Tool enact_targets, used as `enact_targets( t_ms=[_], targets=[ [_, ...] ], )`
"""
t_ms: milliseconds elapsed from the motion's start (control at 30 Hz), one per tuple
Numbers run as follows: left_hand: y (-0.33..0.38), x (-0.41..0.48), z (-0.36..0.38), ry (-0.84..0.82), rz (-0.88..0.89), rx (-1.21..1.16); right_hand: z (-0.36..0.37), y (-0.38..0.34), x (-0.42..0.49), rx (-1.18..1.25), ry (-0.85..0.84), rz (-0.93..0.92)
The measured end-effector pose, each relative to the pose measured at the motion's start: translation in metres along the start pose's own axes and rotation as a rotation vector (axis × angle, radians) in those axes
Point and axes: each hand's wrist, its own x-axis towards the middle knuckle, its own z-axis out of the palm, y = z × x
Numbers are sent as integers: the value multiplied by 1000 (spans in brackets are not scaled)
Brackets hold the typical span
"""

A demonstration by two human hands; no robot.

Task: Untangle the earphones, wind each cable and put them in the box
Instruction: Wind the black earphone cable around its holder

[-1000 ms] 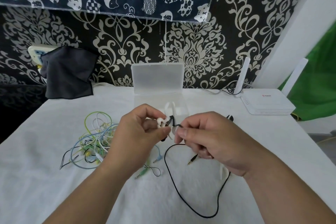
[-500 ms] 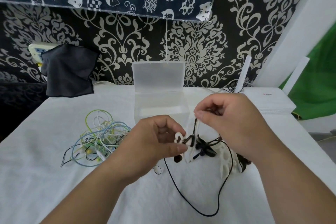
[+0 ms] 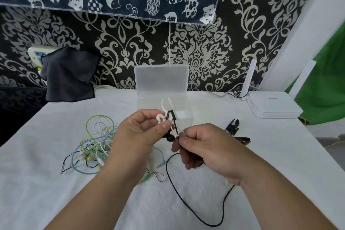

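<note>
Near: thin black earphone cable (image 3: 188,201) loops on our white-clothed table (image 3: 56,201) | Mid: our left hand (image 3: 138,136) and right hand (image 3: 207,147) fingers pinch the knotted white-and-black earphones (image 3: 169,119) | Left: tangled green, blue and white earphone pile (image 3: 93,145) | Far: open clear plastic box (image 3: 162,87)

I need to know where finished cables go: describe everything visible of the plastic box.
The plastic box is clear and frosted, rectangular, standing on the white tablecloth against the patterned wall. Its hinged lid is open and upright behind the tray. The hands and tangled earphones partly cover its front, so its contents cannot be told.
</note>
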Motion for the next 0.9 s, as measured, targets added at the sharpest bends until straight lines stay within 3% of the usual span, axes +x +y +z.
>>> enact_targets(
  t_ms=[67, 167, 367, 533, 733, 900],
  targets=[
    [-1, 0, 0, 21, -5, -25, 1, 0, -1, -38, -36, -3],
    [-1, 1, -3, 74, 55, 118, -2, -1, -5, -90, -65, -29],
    [3, 4, -6, 18, 150, 372, -12, -5, -9, -111, 72, -119],
    [1, 5, -9, 24, 119, 344, -22, -8, -11, -194, 205, -128],
    [-2, 9, -17, 29, 59, 314, -23, -11, -12, -214, 253, -142],
    [-5, 4, -10, 21, 108, 463, -10, -19, -16, -254, 25, -203]
  ],
)
